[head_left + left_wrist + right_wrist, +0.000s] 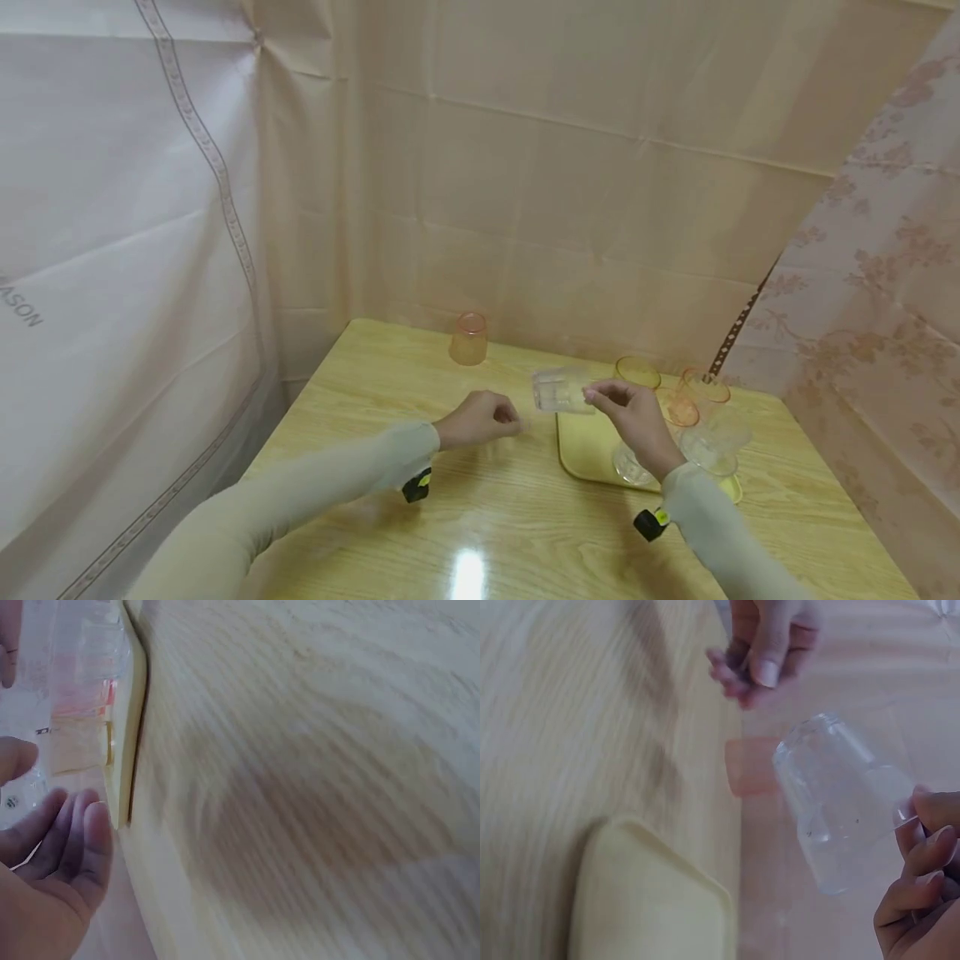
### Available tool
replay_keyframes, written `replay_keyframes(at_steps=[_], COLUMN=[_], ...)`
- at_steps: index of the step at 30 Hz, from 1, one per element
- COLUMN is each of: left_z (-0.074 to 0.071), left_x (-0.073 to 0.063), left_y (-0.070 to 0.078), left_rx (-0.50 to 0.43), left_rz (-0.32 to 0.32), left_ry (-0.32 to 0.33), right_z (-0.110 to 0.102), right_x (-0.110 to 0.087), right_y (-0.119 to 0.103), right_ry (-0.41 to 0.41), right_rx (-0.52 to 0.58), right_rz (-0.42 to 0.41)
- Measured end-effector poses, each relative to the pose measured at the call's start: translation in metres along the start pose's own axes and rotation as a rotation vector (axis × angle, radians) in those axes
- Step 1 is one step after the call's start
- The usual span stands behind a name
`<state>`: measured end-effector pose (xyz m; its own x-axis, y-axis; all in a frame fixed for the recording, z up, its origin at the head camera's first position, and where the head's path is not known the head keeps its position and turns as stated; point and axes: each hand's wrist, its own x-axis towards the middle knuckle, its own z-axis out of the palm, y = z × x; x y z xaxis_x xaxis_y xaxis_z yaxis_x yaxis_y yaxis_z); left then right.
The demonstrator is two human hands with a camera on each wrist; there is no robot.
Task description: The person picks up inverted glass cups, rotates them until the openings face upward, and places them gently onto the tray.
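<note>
My right hand (pixel 633 421) pinches a clear tumbler (pixel 558 392) at its rim between thumb and fingers. The tumbler is held on its side above the table, its base toward the left, as the right wrist view also shows. Just left of that base is my left hand (pixel 480 419), fingers loosely curled and holding nothing. In the left wrist view, its thumb and fingers (pixel 90 832) stand apart. Beneath and to the right lies a yellow tray (pixel 588 450) bearing several cups, partly hidden behind the right hand.
A pink-orange tumbler (pixel 468 343) stands alone at the back of the wood-grain table (pixel 420 533). On the tray are a yellow cup (pixel 637 372), orange cups (pixel 678 410) and clear ones (pixel 708 454). Hanging sheets (pixel 562 208) enclose the table at the back and sides.
</note>
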<state>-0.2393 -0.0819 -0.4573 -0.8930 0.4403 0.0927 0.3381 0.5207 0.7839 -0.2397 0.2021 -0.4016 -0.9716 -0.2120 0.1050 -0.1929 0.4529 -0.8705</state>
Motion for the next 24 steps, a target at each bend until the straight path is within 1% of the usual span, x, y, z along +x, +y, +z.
replay_keyframes(at_steps=[3,6,10,13,16,19,21,24], left_z=[0.008,0.015,0.023,0.029,0.036,0.043,0.047,0.053], left_x=[0.0,0.001,0.004,0.008,0.013,0.016,0.018,0.02], left_y=[0.003,0.01,0.02,0.024,0.023,0.02,0.018,0.017], left_rx=[-0.005,-0.006,0.027,0.061,0.101,0.129,0.146,0.174], left_rz=[-0.01,-0.018,-0.017,-0.006,0.007,0.009,0.002,-0.007], left_ry=[-0.048,-0.103,-0.141,-0.14,-0.129,-0.121,-0.12,-0.1], right_z=[-0.004,-0.006,-0.009,-0.012,-0.015,-0.018,-0.019,-0.022], right_x=[0.001,0.001,0.002,0.002,0.003,0.003,0.004,0.004], right_y=[-0.001,-0.002,-0.001,0.001,0.003,0.005,0.006,0.008], right_ry=[0.024,0.047,0.066,0.081,0.1,0.111,0.111,0.107], right_rx=[-0.088,-0.167,-0.244,-0.308,-0.366,-0.404,-0.426,-0.45], right_rz=[-0.067,-0.12,-0.182,-0.243,-0.298,-0.322,-0.326,-0.331])
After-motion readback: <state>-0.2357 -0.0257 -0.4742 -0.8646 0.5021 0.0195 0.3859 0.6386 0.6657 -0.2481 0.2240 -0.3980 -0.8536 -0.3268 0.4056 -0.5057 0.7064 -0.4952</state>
